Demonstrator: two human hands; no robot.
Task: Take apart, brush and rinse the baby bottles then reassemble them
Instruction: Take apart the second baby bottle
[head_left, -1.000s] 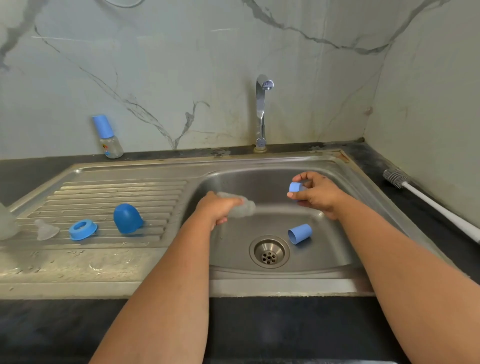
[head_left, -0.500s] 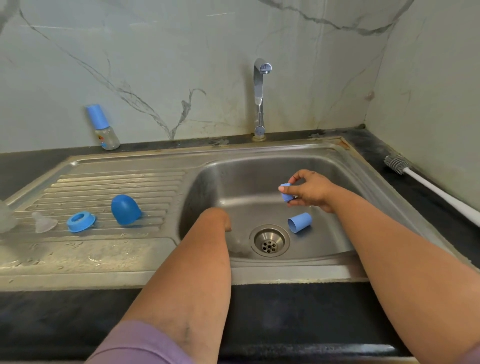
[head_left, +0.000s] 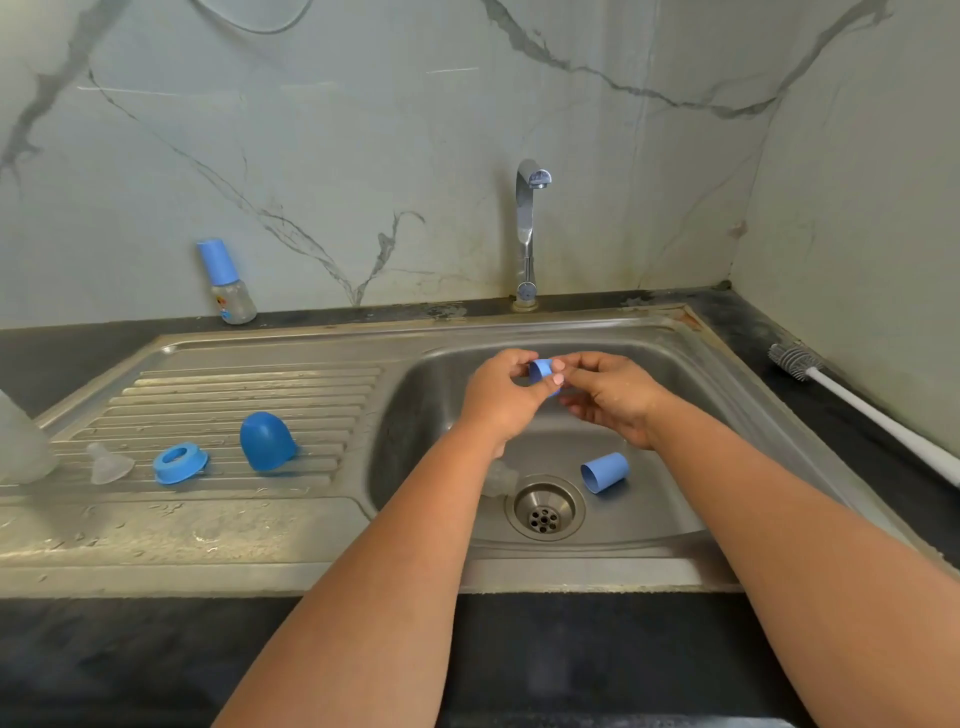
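Observation:
Over the sink basin (head_left: 675, 499), my left hand (head_left: 501, 395) and my right hand (head_left: 615, 397) both pinch a small blue screw ring (head_left: 540, 371). Below them a clear small bottle (head_left: 501, 475) lies on the basin floor beside the drain (head_left: 544, 512), partly hidden by my left forearm. A blue cylindrical cap (head_left: 604, 471) lies on its side right of the drain. On the drainboard (head_left: 249, 395) sit a blue dome cap (head_left: 266, 441), a blue ring (head_left: 180, 462) and a clear teat (head_left: 108, 465). An assembled small bottle (head_left: 227, 283) stands against the back wall.
The tap (head_left: 529, 234) stands behind the basin, with no water running. A white-handled bottle brush (head_left: 862, 410) lies on the dark counter at the right. A clear bottle body (head_left: 21, 441) shows at the left edge.
My left hand has let go of the clear bottle, which now lies by the drain, and has risen to join my right hand on the blue ring.

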